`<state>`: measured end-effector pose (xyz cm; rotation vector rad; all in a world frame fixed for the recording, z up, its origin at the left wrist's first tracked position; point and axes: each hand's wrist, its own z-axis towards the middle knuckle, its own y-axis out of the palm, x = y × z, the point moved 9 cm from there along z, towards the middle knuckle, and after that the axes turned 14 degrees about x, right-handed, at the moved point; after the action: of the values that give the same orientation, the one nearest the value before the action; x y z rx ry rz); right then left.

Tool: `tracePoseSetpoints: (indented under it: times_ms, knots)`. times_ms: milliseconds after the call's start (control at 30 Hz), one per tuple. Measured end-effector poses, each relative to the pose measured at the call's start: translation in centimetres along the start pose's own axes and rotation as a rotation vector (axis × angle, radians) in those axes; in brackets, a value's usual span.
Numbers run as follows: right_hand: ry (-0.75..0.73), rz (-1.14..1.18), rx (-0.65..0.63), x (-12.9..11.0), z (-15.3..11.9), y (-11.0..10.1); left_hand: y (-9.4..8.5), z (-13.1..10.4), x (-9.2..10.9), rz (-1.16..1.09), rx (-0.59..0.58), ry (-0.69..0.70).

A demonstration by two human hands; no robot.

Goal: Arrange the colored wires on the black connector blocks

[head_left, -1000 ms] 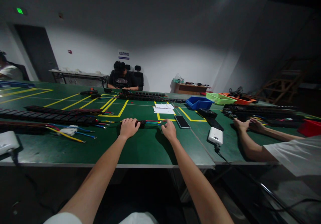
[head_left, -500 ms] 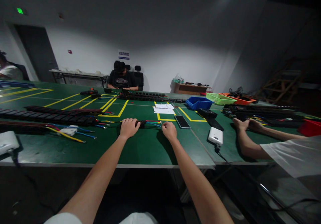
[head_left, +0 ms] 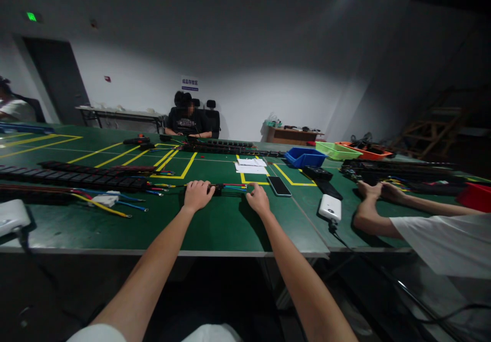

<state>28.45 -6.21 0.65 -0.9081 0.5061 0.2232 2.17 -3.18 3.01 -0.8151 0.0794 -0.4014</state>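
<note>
My left hand (head_left: 197,196) is closed round a short black cable assembly (head_left: 215,190) on the green table. Several thin coloured wires (head_left: 232,187), red, blue and yellow among them, run from it to the right. At their tips my right hand (head_left: 258,199) has its fingers pressed together; a wire end seems to be in the pinch, but it is small and partly hidden. A dark phone (head_left: 279,186) lies just right of my right hand, with white papers (head_left: 250,166) behind it.
Black strips (head_left: 95,178) with coloured cables and a white connector (head_left: 106,199) lie at left. A white device (head_left: 330,208), blue bin (head_left: 305,157), green bin (head_left: 337,151) and orange tray (head_left: 364,151) are at right. A person's hands (head_left: 370,190) work at far right; another person (head_left: 187,119) sits opposite.
My left hand stays in place. The fingers of my right hand have shifted slightly at the wire tips. The neighbouring person's forearm and sleeve at right have moved a little to the left.
</note>
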Motion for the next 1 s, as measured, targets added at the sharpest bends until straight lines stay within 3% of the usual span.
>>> tracePoseSetpoints:
  times_ms: [567, 833, 1000]
  knots:
    - [-0.003, -0.024, 0.050, -0.6, 0.0, -1.3, -0.3, 0.1, 0.1, 0.012, 0.001, 0.002]
    - [0.000, -0.049, 0.038, -0.6, -0.1, -1.3, -0.3, 0.0, 0.2, 0.015, 0.000, 0.019]
    - [-0.012, -0.057, -0.039, -0.7, -0.4, -0.6, -0.3, 0.1, 0.2, 0.029, 0.001, 0.029]
